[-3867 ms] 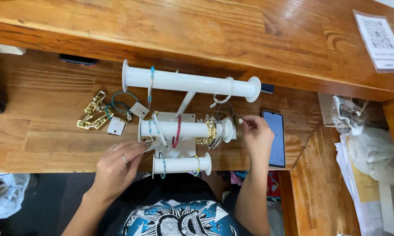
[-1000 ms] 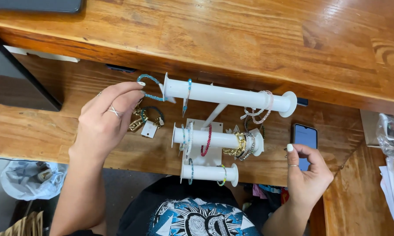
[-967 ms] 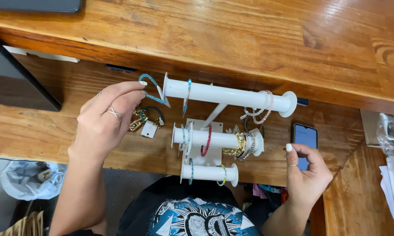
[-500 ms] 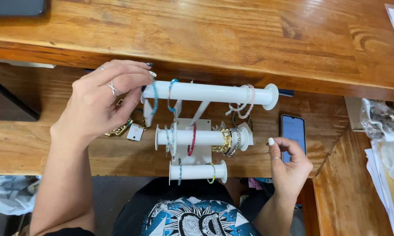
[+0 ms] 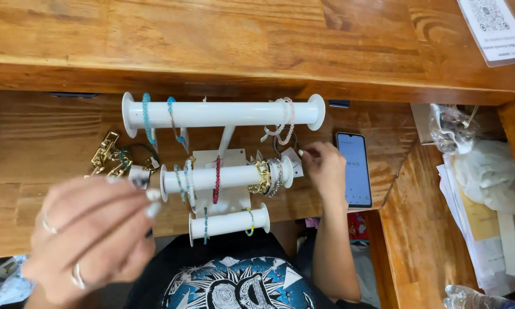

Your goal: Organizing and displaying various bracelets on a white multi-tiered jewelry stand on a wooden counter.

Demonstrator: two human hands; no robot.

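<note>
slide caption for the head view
Right hand touches a three-bar white bracelet stand; blurred left hand raised nearby.

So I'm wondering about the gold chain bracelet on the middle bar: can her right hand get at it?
Probably yes: the right hand sits just beside the middle bar's end, the gold chain bracelet close inboard, nothing between.

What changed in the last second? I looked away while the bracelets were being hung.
The left hand let go of the blue bracelet, now hanging on the top bar, and drew back toward the body. The right hand moved from beside the phone to the middle bar's end. The white stand and the gold chain stayed put.
</note>
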